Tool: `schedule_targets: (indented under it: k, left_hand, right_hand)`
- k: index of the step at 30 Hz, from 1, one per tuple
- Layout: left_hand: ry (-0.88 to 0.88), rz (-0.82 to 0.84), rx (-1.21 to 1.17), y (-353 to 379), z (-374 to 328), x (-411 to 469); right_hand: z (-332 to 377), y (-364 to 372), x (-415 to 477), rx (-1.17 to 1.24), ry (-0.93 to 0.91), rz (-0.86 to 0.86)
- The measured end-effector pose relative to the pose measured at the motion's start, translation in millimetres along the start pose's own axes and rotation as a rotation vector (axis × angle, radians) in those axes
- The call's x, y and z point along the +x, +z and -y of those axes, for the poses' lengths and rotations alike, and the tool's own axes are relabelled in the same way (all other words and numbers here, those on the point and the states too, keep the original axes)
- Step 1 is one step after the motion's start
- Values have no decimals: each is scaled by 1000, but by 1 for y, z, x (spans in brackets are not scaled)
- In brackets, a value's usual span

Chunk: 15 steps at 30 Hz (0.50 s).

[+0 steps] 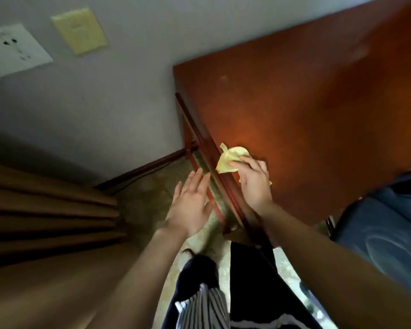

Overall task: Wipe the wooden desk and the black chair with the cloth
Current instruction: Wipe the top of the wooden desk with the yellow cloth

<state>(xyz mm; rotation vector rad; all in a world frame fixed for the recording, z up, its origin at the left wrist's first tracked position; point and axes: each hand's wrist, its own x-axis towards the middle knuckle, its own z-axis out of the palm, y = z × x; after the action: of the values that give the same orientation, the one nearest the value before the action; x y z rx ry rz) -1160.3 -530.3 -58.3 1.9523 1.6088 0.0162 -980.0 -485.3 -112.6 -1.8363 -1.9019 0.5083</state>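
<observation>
Mostly the head view takes in a reddish-brown wooden surface (306,103), which fills the upper right and runs back to a pale grey wall (128,79). Its left edge slants down toward the person, with a dark red side rail showing just under that edge. Left of the surface, a beige carpeted floor (157,186) meets the wall along a dark skirting board (147,167).

A crumpled yellow cloth (230,159) lies on the surface, close to its left edge and toward the near end. The right hand (253,181) rests on top of it, and its grip is closed round the bunched fabric, fingers curled and pressing it down. Most of the cloth sticks out ahead of the fingers; a small corner shows behind the hand.

The left hand (190,205) is off the surface, just beyond its left edge, above the floor. Its grip is wide open, fingers straight and together, holding nothing. Whether it touches the side rail cannot be told.

At the surface's near right corner stands a chair (389,222) with a dark frame and a seat that looks bluish in the light. Well to the left of the surface hang folds of a brown curtain (45,210). On the wall, also to the left, are a white socket plate (12,51) and a yellowish plate (80,30). Below the hands are the person's dark trousers (247,281).
</observation>
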Motion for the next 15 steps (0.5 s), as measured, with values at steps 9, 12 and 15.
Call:
schedule_targets:
  k: [9,12,15]
  left_hand:
    - [180,143,86,1,-2,-8]
    - [250,178,144,5,-10,4]
    - [301,213,204,4,-14,22]
  right_hand:
    - [-11,-22,-122,-98,190,-180]
    - [-21,-33,-135,-77,304,-271]
    - [-30,-39,-128,-49,465,-351]
